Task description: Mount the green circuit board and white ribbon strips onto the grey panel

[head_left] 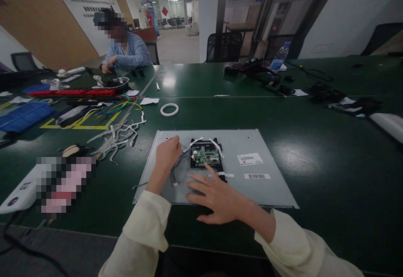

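Note:
A flat grey metal panel [270,184] lies on the table in front of me. In its middle sits a green circuit board [205,157] in a black frame, with white tape strips [217,147] at its edges. My left hand [168,154] is closed over the panel's left part, beside the board; its fingertips face away, so what they hold is hidden. Dark grey cables [178,164] run between that hand and the board. My right hand [217,196] is spread open just below the board, over the panel's near edge. Two printed labels [249,159] show on the right.
White strips [118,140] lie heaped at left, near a blue tray [27,115] and red bars [72,93]. A white ring [169,109] and a small wrench [158,87] lie beyond the panel. A person [126,50] sits across the green table [315,155]. A bottle [280,56] stands far right.

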